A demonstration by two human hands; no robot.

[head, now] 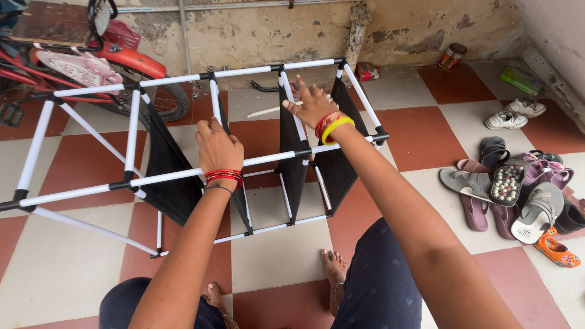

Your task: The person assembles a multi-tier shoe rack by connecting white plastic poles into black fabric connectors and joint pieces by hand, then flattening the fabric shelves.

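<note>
A shoe rack frame of white tubes [183, 175] with black joints and black fabric shelves [167, 176] lies on its side on the tiled floor before me. My left hand [216, 146] is closed around a black fabric shelf edge near the frame's middle; red bangles sit on that wrist. My right hand [312, 105] rests with fingers spread on a white tube and fabric panel [294, 143] further right; red and yellow bangles circle that wrist. My bare feet [334, 268] stand just below the frame.
A red bicycle [116, 58] leans at the wall, top left. A pile of sandals and slippers [518, 189] lies at the right, with white shoes [512, 114] beyond. A jar [451, 56] and small red box [367, 70] stand by the stained wall.
</note>
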